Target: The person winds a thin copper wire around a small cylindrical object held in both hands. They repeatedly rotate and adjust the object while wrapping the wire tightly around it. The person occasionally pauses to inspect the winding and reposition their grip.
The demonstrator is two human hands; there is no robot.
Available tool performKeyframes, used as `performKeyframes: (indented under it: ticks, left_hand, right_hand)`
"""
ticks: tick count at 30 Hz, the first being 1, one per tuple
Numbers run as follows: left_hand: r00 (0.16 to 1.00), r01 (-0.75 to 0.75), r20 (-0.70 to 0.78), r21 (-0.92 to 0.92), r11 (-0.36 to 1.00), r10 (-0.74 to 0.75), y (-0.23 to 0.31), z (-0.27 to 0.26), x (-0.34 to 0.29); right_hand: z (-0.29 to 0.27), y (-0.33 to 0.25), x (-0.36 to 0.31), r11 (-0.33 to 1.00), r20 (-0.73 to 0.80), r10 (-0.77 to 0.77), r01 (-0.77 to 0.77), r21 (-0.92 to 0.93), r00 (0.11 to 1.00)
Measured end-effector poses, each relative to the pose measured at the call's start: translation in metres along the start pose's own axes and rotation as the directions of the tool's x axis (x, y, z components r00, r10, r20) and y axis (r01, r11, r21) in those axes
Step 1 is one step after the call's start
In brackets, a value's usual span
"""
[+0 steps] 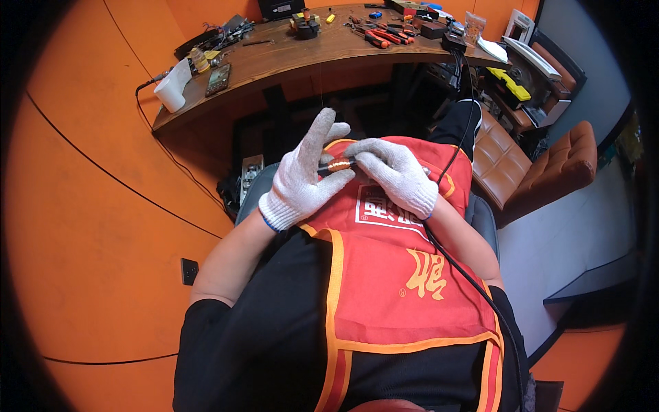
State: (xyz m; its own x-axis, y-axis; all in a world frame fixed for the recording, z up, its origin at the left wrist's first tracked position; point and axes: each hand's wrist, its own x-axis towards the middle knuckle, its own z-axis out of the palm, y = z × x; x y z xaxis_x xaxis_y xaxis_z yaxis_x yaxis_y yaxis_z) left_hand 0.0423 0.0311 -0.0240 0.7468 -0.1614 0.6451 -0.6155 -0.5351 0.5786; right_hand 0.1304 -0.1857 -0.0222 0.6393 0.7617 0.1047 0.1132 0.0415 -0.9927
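Note:
Both my hands wear white knitted gloves and meet over my lap, above a red apron (384, 275) with orange trim. Between them lies a short dark rod with a copper-coloured winding (339, 165) around its middle. My left hand (305, 161) grips the rod's left end with the thumb beneath, while its index finger points up and away. My right hand (395, 172) closes over the right end, fingertips beside the winding, hiding that end. A thin strand (321, 82) rises from near my left fingertips toward the table; its far end is hard to follow.
Ahead stands a curved wooden table (274, 65) holding red-handled pliers (381, 38), a dark spool-like stand (307, 29), a white paper roll (170, 93) and a phone-like device (218, 80). At right is a brown padded chair (504, 158). A black cable (456, 264) runs past my right arm.

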Motion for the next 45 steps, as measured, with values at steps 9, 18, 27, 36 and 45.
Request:
performKeyframes:
  ticks: [9,18,27,36,45]
  left_hand:
    - [0.999,-0.002,-0.033,-0.049,0.999,0.0,0.0,0.002,0.0]
    - [0.996,0.086,0.004,-0.088,0.992,-0.086,0.0,0.001,0.0]
    - [0.998,0.047,-0.038,-0.061,0.997,-0.049,0.0,0.003,0.001]
    - [0.99,0.131,-0.041,-0.142,0.981,-0.138,0.0,0.004,0.0]
    - [0.995,0.096,-0.029,-0.078,0.992,-0.098,-0.003,0.004,0.001]
  right_hand:
    - [0.007,-0.004,0.001,0.995,-0.053,-0.073,0.076,0.057,0.996]
    - [0.003,-0.003,0.003,0.959,-0.011,-0.206,0.199,-0.202,0.979]
    - [0.002,-0.006,0.002,0.994,-0.052,-0.087,0.083,-0.077,0.995]
    - [0.006,-0.004,0.003,0.954,-0.032,-0.239,0.229,-0.193,0.97]
    - [-0.002,-0.008,0.003,0.986,0.009,-0.023,0.024,-0.163,1.0]
